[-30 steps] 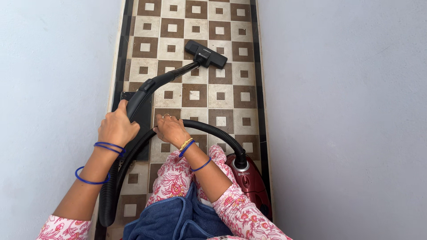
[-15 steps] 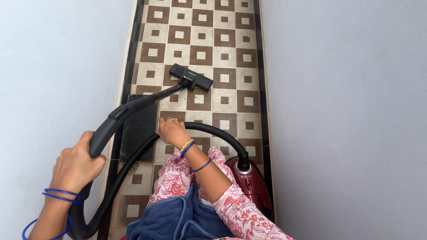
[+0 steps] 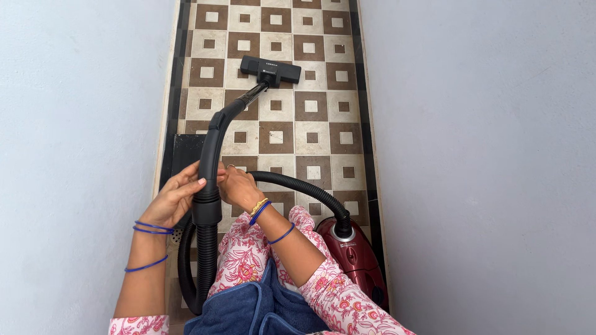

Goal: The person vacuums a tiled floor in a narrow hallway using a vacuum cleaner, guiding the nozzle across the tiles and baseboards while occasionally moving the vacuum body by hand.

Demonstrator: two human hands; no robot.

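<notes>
Hands meet on the black vacuum handle (image 3: 208, 186): the left grip (image 3: 176, 198) is curled around it, the right grip (image 3: 239, 187) clamped on it from the other side. Its wand runs ahead to the floor nozzle (image 3: 270, 69) on the brown-and-cream tiled floor (image 3: 323, 130) between pale walls (image 3: 484, 155). Both forearms angle inward; the red canister (image 3: 354, 257) sits right.

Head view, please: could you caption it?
Both hands, left hand and right hand, grip a black vacuum handle.

Brown-and-cream patterned tile floor (image 3: 323, 133), pale grey walls (image 3: 484, 155) either side, blue cloth (image 3: 261, 310) on lap
</notes>
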